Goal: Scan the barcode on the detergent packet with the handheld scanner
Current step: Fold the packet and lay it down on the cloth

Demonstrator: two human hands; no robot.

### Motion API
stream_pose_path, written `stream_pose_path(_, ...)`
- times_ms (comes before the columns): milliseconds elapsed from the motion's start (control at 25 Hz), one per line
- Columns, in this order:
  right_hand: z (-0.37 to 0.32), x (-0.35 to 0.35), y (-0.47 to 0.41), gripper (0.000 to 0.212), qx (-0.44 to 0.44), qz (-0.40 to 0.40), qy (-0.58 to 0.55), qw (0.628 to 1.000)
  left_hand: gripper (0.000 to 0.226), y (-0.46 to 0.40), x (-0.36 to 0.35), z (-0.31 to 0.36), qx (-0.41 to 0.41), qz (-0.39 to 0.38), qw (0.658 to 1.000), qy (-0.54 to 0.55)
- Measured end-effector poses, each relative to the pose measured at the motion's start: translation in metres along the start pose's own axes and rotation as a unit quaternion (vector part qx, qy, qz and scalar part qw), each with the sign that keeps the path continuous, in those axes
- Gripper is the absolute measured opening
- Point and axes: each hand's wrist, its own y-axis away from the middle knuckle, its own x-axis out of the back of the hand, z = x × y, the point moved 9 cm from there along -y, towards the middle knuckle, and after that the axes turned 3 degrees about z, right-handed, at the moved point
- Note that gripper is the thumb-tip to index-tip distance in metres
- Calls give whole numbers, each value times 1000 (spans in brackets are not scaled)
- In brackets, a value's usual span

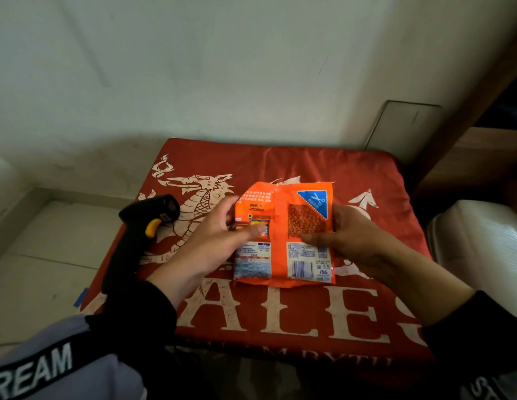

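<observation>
An orange detergent packet (280,235) lies back side up on a red cloth with a white dragon print (280,310). Its barcode (302,269) shows at the lower right of the packet. My left hand (219,241) rests on the packet's left half, thumb across the printed panel. My right hand (347,241) grips the packet's right edge, thumb on top. A black handheld scanner with a yellow trigger (136,235) lies on the cloth's left side, just left of my left forearm, with no hand on it.
The red cloth covers a low surface against a pale wall (222,67). A tiled floor (43,255) lies to the left, with blue tape (81,297) by the cloth's corner. Wooden furniture (476,160) and a white object (479,243) stand at the right.
</observation>
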Motion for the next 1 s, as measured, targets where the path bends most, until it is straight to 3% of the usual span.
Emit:
stream_pose_path(120,5,-4,0,39,-18,-15,-27,999,87,0,-9,-9,4,-38,999,-9)
stream_pose_path(240,5,-6,2,41,-25,-22,-56,998,100,-1,-4,-3,-19,-3,1000,4)
stream_pose_path(320,4,-6,2,49,-19,-13,-47,999,94,1,-2,-1,-24,13,1000,3)
stream_pose_path(520,-11,0,2,71,80,65,115,988,31,1,4,4,-23,47,998,-23)
stream_pose_path(720,-17,5,3,75,110,94,213,966,29,0,7,12,-85,77,987,-110)
stream_pose_path(880,-26,6,8,112,165,115,196,960,49,3,7,19,-147,114,969,-160)
stream_pose_path(920,-27,2,9,114,177,111,201,957,51,4,9,22,-163,114,966,-163)
stream_pose_path(1000,-27,4,9,97,181,108,242,947,42,3,4,28,-200,108,954,-195)
